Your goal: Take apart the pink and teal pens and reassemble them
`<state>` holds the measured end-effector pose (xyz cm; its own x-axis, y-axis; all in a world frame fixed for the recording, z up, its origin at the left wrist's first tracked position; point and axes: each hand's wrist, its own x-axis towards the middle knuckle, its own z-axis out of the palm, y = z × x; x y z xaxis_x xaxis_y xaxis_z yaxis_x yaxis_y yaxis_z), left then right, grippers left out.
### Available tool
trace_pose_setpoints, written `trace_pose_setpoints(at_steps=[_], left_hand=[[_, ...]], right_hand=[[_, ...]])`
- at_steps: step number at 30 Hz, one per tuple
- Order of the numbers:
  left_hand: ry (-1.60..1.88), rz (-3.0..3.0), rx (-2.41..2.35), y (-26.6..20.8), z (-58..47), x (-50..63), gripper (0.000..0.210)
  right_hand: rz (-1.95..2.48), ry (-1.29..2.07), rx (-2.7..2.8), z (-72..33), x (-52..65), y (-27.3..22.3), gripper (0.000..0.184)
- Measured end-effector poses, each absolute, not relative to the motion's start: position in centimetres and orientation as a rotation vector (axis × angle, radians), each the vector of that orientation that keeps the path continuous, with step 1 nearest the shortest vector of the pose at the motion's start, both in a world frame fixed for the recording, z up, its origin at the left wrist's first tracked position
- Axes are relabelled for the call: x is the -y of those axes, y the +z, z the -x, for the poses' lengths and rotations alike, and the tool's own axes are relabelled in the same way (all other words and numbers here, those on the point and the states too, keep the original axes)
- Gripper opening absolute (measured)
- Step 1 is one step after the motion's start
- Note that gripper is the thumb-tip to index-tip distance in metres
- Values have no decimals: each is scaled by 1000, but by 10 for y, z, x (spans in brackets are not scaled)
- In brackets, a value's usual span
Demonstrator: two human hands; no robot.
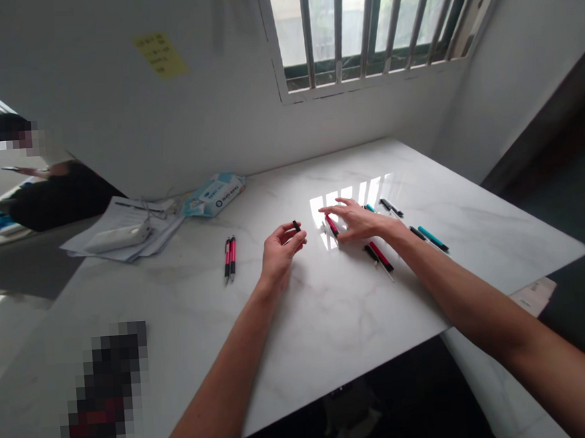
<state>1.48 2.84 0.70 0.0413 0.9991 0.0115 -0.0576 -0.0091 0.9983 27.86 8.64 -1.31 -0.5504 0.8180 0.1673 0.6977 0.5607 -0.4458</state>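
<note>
Daylight [316,207] is being admitted by the barred window [354,31]; the table [322,350] is being lit toward its far edge. There, the right hand [357,221] is being held, grip parted, about a red barrel [332,226]; by the left hand [279,253] a black part [295,225] is being pinched, pressure ideally being kept light.

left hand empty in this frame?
No, the left hand pinches a small black part between its thumb and fingers.
</note>
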Motion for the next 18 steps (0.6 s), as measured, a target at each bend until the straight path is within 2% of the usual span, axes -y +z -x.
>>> trace_pose_setpoints(at_steps=[5,10,15,16,18], left_hand=[[1220,-1168,-1165,6,-11,-30,56],[1167,-1185,-1128,3,-10,-30,64],[1185,-1104,-1149,4,-12,-28,69],[1198,-1100,-1163,5,-12,-28,69],[1221,-1113,-1179,5,-13,-28,67]], right_hand=[[1081,392,2306,-268,-74,6,88],[702,482,2292,-234,-41,22,94],[712,522,2255,-228,-42,15,100],[777,480,2230,-232,-47,11,94],[961,358,2181,-241,-60,3,68]])
